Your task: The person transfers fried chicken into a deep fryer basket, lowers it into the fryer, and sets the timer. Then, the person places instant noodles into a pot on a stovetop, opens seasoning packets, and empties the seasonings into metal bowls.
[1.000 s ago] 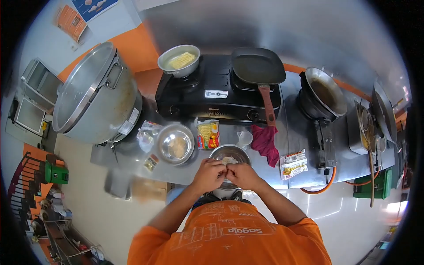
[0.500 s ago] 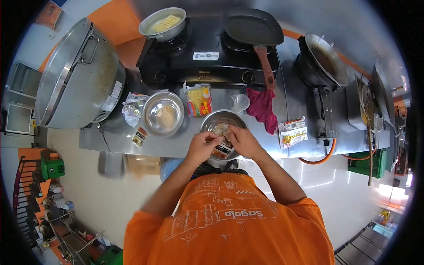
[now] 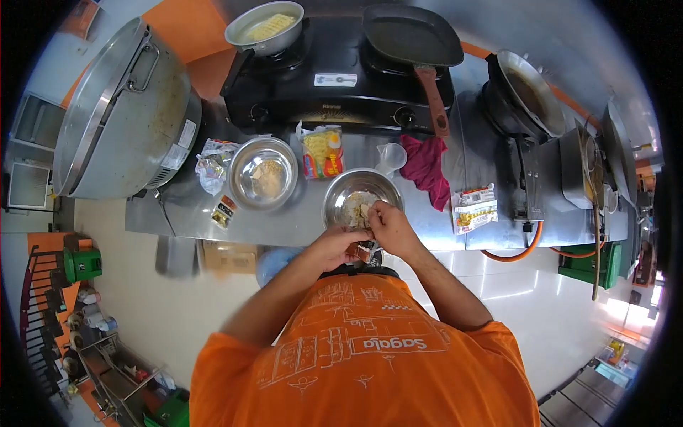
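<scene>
My left hand is closed round a small dark and orange-brown sachet at the bowl's near edge. Over the right side of a steel bowl, my right hand has its fingers pinched together; what they grip, if anything, is hidden. Pale, crumbly bits lie in this bowl just beyond my fingertips. To the left, a second steel bowl holds a heap of beige powder. A noodle packet and a clear plastic measuring cup stand behind the bowl near my hands.
Behind the bowls, a black two-burner stove carries a pan of noodles and a square pan. A big pot stands left. Rightward are a maroon cloth, a packet and a wok. Another sachet lies left.
Both hands have shifted toward my body. The sachet, earlier over the bowl, is now at its near edge, and more of the bowl's inside shows.
</scene>
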Available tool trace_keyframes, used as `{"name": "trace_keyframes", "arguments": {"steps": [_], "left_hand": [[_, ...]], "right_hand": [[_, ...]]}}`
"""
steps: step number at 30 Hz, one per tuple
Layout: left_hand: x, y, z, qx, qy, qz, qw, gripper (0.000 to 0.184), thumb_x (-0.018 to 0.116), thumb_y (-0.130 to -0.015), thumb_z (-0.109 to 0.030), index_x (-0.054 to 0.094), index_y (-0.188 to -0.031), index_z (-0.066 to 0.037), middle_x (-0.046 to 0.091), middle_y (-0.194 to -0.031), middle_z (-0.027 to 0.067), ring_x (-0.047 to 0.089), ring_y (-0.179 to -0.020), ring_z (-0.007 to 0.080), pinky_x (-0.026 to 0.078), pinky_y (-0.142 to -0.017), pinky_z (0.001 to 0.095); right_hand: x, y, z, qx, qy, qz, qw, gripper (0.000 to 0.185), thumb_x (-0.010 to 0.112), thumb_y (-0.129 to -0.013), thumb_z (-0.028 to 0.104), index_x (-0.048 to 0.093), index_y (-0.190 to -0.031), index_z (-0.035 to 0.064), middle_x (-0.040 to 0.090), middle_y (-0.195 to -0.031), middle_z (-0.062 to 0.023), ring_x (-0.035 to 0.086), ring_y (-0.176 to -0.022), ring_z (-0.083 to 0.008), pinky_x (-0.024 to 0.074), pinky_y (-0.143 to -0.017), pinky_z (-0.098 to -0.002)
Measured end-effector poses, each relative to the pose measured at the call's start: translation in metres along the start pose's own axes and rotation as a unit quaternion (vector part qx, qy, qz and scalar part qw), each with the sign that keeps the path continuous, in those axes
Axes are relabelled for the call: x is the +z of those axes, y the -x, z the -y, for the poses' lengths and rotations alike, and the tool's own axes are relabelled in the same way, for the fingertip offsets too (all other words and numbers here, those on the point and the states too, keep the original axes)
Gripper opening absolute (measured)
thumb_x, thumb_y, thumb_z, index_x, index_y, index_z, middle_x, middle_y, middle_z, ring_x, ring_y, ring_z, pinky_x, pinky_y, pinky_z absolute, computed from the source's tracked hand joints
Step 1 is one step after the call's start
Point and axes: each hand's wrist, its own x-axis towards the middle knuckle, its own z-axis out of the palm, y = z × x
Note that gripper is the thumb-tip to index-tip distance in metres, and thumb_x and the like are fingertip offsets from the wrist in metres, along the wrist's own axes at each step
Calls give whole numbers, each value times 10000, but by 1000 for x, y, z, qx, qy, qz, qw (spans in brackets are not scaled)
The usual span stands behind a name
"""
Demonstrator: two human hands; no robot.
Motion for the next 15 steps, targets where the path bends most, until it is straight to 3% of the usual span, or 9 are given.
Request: {"name": "trace_keyframes", "arguments": {"steps": [7, 9, 13, 15], "left_hand": [[0, -6, 11, -15, 10, -56, 998, 243, 557, -941, -239, 597, -1062, -32, 642, -891, 87, 635, -700, 189, 522, -658, 314], [2, -5, 12, -8, 13, -64, 998, 257, 540, -949, -260, 590, -1061, -34, 644, -870, 90, 635, -698, 193, 517, -655, 320], [6, -3, 11, 8, 17, -89, 996, 286, 500, -966, -309, 569, -1069, -52, 646, -816, 95, 635, -688, 202, 485, -629, 330], [10, 1, 9, 11, -7, -104, 995, 298, 487, -975, -327, 561, -1084, -60, 648, -817, 93, 637, -686, 202, 469, -618, 331]], "right_hand": [[-6, 2, 4, 11, 48, 5, 999, 212, 552, -918, 159, 566, -836, -36, 570, -604, -196, 578, -526, -271, 431, -519, -390], [-10, 2, 13, 40, 40, 25, 998, 209, 546, -900, 144, 569, -877, -62, 599, -734, -303, 615, -767, -470, 477, -665, -488], [-11, 1, 11, 32, 35, 23, 999, 208, 539, -903, 142, 564, -881, -63, 602, -734, -302, 616, -776, -470, 479, -672, -485], [-10, 2, 6, 10, 32, 2, 999, 163, 589, -898, 141, 577, -879, -21, 594, -680, -210, 598, -582, -311, 460, -571, -403]]}}
